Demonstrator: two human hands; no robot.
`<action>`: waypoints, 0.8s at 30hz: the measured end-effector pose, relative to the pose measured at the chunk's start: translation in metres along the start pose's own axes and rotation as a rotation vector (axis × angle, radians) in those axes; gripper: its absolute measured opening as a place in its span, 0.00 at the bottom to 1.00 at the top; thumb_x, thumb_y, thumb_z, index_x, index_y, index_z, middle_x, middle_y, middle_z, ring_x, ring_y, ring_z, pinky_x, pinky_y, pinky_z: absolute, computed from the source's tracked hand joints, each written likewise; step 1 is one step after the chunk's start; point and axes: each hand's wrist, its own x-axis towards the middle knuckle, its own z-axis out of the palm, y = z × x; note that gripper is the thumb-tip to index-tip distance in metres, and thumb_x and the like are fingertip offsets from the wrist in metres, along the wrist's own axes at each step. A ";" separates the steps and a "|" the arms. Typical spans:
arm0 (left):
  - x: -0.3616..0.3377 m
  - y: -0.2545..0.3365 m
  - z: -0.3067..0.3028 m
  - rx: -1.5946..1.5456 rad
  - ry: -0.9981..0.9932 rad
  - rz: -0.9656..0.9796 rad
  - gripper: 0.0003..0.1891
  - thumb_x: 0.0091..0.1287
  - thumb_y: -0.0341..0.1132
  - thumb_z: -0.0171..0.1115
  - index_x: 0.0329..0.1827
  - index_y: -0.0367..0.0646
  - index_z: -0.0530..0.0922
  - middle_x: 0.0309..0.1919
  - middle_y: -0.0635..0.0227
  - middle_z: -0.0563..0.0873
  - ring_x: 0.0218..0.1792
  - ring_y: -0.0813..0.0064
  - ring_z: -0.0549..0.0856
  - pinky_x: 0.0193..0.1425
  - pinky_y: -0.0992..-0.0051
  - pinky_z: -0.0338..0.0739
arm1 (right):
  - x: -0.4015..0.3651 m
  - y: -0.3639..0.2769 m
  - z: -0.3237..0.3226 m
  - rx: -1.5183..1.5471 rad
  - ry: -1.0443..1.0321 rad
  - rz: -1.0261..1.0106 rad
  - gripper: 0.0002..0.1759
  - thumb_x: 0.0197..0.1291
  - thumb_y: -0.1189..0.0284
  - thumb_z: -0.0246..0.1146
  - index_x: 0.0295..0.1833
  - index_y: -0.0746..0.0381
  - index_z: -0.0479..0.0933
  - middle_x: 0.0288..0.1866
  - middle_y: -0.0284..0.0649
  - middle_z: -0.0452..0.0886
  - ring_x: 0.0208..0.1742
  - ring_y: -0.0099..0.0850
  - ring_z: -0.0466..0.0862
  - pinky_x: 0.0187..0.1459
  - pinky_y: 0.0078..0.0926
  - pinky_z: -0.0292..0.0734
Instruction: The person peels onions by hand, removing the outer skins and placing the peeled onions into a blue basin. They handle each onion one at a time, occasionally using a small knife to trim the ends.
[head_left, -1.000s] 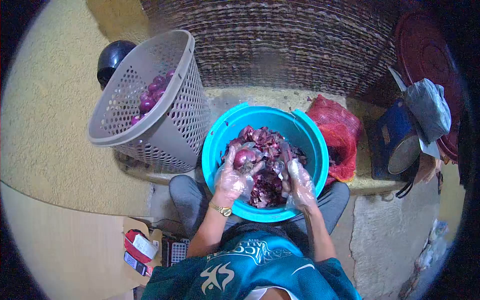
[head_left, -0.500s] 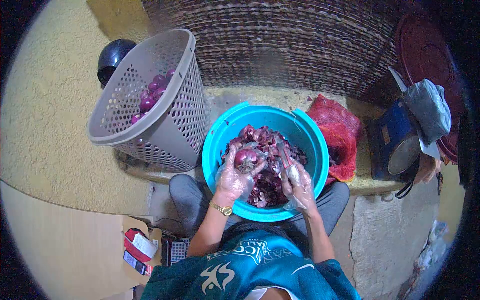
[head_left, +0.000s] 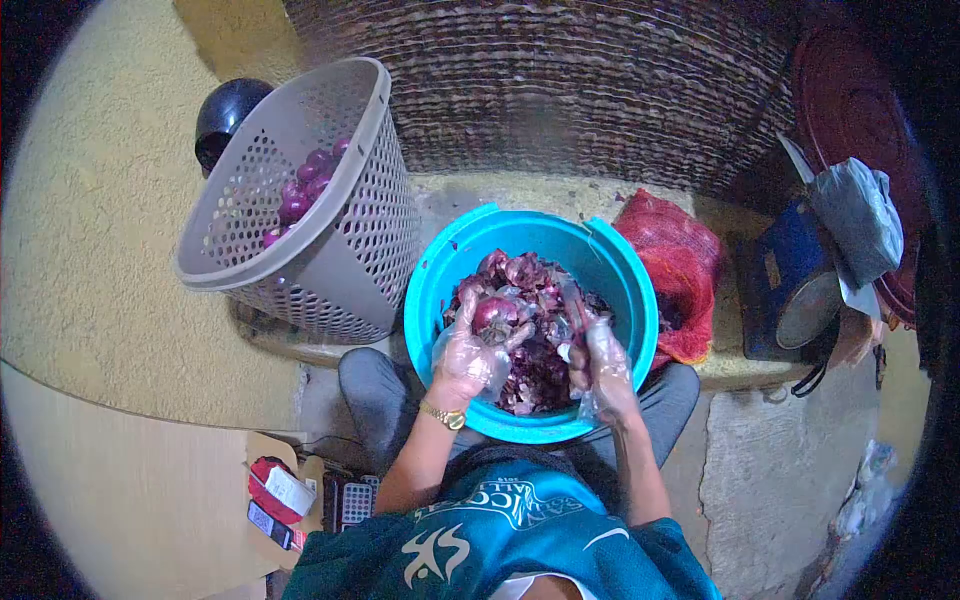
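Over a turquoise basin [head_left: 640, 290], my left hand [head_left: 468, 358] in a clear plastic glove is closed around a red onion [head_left: 496, 316], its root end toward me. My right hand [head_left: 602, 368], gloved too, holds a slim knife [head_left: 575, 308] whose blade points up and away from me. The knife is partly blurred, and most of its handle is hidden in the fingers. Beneath both hands, onions and loose dark red skins [head_left: 535, 385] lie in the basin.
A tall beige perforated basket [head_left: 385, 200] with several purple onions stands at the left. Right of the basin lies a red mesh sack [head_left: 675, 250]. Farther right are a blue scale [head_left: 790, 270] and a grey plastic bag [head_left: 858, 220]. A calculator [head_left: 357, 502] lies lower left.
My right hand has turned, and its fingers and the knife have shifted slightly. The onion in my left hand has tilted a little.
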 end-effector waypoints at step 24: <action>-0.015 -0.003 0.024 0.446 -0.228 -0.060 0.31 0.77 0.58 0.48 0.65 0.38 0.76 0.61 0.61 0.82 0.59 0.67 0.82 0.67 0.67 0.76 | 0.021 -0.043 0.022 -1.247 0.037 -0.760 0.38 0.37 0.41 0.80 0.46 0.61 0.85 0.23 0.42 0.84 0.25 0.40 0.87 0.34 0.40 0.82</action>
